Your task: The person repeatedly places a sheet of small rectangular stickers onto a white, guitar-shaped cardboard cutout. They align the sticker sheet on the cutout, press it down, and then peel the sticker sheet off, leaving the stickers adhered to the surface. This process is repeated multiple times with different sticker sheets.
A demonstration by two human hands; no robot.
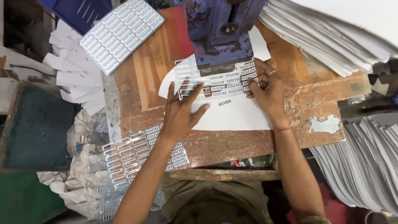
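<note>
I am pressing the clear label sheet (219, 83) flat on the tabletop (232, 143) with both grips spread wide: left grip (180, 112) on its near-left end, right grip (267, 89) on its right end. The sheet is running long from one grip to the other. Its far edge is hiding under the blue press (219, 33), so I am not seeing how far in it goes.

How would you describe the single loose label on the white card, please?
Find the blue metal press. Below it lies a white card, between the left hand and the right hand. The small silver label lies alone there, apart from the silver label sheet.
</note>
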